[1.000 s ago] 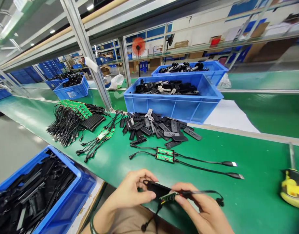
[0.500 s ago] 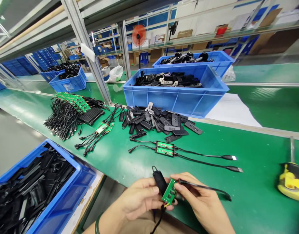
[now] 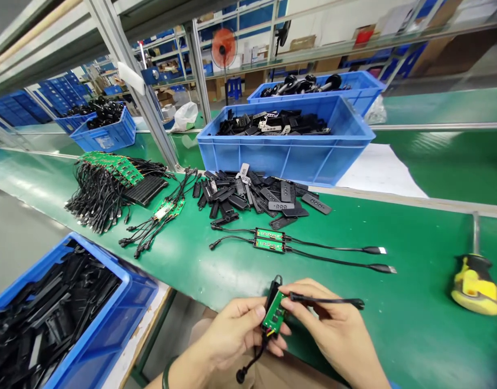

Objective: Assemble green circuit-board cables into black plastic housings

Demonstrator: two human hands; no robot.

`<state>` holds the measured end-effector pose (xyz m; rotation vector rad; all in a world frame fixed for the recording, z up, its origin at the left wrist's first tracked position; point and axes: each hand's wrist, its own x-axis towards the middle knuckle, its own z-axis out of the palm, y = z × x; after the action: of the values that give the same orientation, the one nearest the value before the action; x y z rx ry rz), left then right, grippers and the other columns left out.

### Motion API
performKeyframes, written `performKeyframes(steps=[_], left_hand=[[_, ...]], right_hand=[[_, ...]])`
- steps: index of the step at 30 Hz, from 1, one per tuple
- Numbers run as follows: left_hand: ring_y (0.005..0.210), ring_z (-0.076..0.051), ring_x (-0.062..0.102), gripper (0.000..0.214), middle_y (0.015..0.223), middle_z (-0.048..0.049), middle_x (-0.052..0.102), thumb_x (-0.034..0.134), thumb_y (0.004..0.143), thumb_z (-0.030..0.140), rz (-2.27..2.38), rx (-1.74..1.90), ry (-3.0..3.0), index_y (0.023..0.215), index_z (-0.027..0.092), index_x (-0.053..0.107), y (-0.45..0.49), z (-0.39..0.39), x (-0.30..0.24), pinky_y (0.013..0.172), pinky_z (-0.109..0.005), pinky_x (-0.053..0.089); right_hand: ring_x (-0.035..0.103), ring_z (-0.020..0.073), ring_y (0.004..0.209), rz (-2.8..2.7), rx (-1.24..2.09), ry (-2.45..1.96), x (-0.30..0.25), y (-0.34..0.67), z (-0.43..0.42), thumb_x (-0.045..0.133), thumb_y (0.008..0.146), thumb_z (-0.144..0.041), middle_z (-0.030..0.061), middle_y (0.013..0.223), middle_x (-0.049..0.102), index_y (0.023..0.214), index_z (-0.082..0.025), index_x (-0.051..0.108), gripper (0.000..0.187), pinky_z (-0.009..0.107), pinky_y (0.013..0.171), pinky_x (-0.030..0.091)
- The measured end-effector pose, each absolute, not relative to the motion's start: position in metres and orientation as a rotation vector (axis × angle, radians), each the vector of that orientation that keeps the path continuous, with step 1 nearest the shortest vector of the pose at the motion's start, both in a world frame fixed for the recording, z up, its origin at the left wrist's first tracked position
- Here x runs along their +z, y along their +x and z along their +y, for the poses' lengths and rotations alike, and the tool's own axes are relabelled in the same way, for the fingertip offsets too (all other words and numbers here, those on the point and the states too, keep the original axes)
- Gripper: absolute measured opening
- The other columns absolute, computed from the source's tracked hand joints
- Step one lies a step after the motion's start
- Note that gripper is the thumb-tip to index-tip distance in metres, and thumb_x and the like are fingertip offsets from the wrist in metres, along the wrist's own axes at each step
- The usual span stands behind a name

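While the left hand (image 3: 248, 328) clasps a slim black plastic casing (image 3: 273, 288) and the right hand (image 3: 323, 313) pinches a green rectangular circuit board (image 3: 274, 314) over it, near the green tabletop (image 3: 398, 308), the board seems light, stiff, fragile, best held by its edges

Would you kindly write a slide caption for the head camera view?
Left hand and right hand hold a circuit board and black case at a green table, a screwdriver at right.
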<state>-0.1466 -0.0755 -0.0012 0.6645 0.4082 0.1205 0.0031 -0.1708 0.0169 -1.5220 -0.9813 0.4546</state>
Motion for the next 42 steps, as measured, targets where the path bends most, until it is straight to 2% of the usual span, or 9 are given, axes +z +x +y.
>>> performKeyframes(steps=[9, 15, 20, 28, 33, 35, 37, 39, 42], left_hand=[[0.074, -0.013, 0.068, 0.049, 0.096, -0.0119, 0.071, 0.070, 0.083, 0.048, 0.451, 0.254, 0.888, 0.117, 0.012, 0.067, -0.140, -0.087, 0.005, 0.072, -0.025, 0.057], [0.073, -0.018, 0.069, 0.040, 0.085, -0.0106, 0.071, 0.057, 0.091, 0.050, 0.606, 0.346, 1.273, 0.101, 0.012, 0.056, -0.143, -0.090, 0.002, 0.071, -0.029, 0.058], [0.068, -0.017, 0.069, 0.024, 0.079, -0.0067, 0.069, 0.045, 0.097, 0.042, 0.686, 0.305, 1.550, 0.096, 0.018, 0.048, -0.148, -0.091, 0.005, 0.066, -0.026, 0.056], [0.073, -0.016, 0.068, 0.013, 0.083, -0.0048, 0.070, 0.043, 0.098, 0.029, 0.676, 0.249, 1.676, 0.097, 0.019, 0.051, -0.150, -0.082, 0.017, 0.070, -0.025, 0.052], [0.079, -0.016, 0.061, 0.022, 0.096, -0.0053, 0.065, 0.051, 0.095, 0.029, 0.631, 0.268, 1.909, 0.108, 0.020, 0.066, -0.153, -0.045, 0.025, 0.068, -0.024, 0.050], [0.083, -0.017, 0.061, 0.023, 0.096, -0.0050, 0.065, 0.055, 0.094, 0.024, 0.592, 0.226, 2.055, 0.111, 0.022, 0.069, -0.152, -0.031, 0.027, 0.075, -0.026, 0.049], [0.087, -0.018, 0.060, 0.024, 0.093, -0.0046, 0.066, 0.056, 0.093, 0.019, 0.520, 0.173, 2.171, 0.110, 0.023, 0.072, -0.149, -0.023, 0.028, 0.082, -0.028, 0.048], [0.088, -0.018, 0.060, 0.025, 0.094, -0.0056, 0.065, 0.056, 0.092, 0.016, 0.482, 0.138, 2.247, 0.109, 0.023, 0.073, -0.145, -0.019, 0.026, 0.082, -0.028, 0.047], [0.089, -0.020, 0.058, 0.024, 0.093, -0.0067, 0.062, 0.061, 0.090, 0.017, 0.517, 0.123, 2.339, 0.109, 0.023, 0.074, -0.141, -0.018, 0.019, 0.080, -0.030, 0.047]], right_hand=[[0.062, 0.0150, 0.083, -0.921, 0.207, -1.607, -0.002, -0.013, -0.171, 0.069, 0.080, -0.023, 0.0058, 0.099, 0.053, 0.086, -0.026, 0.076, 0.010, 0.020, 0.064, 0.054], [0.064, 0.0159, 0.073, -0.823, 0.520, -1.634, -0.006, -0.018, -0.170, 0.060, 0.086, -0.033, 0.0063, 0.093, 0.065, 0.121, -0.018, 0.063, 0.038, 0.024, 0.063, 0.054], [0.063, 0.0170, 0.066, -0.683, 0.763, -1.584, -0.013, -0.023, -0.173, 0.057, 0.088, -0.039, 0.0046, 0.080, 0.065, 0.111, -0.015, 0.063, 0.034, 0.026, 0.060, 0.054], [0.061, 0.0158, 0.057, -0.650, 0.687, -1.609, -0.013, -0.029, -0.170, 0.053, 0.090, -0.043, 0.0020, 0.075, 0.064, 0.110, -0.018, 0.060, 0.032, 0.026, 0.055, 0.053], [0.058, 0.0138, 0.045, -1.358, 0.812, -1.777, 0.016, 0.003, -0.191, 0.051, 0.094, -0.040, -0.0017, 0.050, 0.061, 0.062, -0.023, 0.062, 0.038, 0.021, 0.045, 0.045], [0.060, 0.0133, 0.049, -1.560, 0.706, -1.748, 0.024, 0.015, -0.197, 0.052, 0.096, -0.036, -0.0018, 0.056, 0.064, 0.067, -0.024, 0.064, 0.034, 0.021, 0.047, 0.045], [0.067, 0.0182, 0.067, -1.638, 0.334, -1.775, 0.023, 0.023, -0.197, 0.056, 0.093, -0.035, 0.0027, 0.077, 0.071, 0.087, -0.024, 0.067, 0.017, 0.026, 0.060, 0.051], [0.069, 0.0227, 0.079, -1.698, 0.066, -1.810, 0.015, 0.028, -0.191, 0.056, 0.093, -0.034, 0.0062, 0.090, 0.072, 0.099, -0.023, 0.066, 0.015, 0.032, 0.068, 0.054], [0.069, 0.0187, 0.073, -1.722, 0.132, -1.794, 0.001, 0.029, -0.181, 0.047, 0.098, -0.026, 0.0036, 0.085, 0.072, 0.096, -0.023, 0.063, 0.016, 0.029, 0.064, 0.055]])
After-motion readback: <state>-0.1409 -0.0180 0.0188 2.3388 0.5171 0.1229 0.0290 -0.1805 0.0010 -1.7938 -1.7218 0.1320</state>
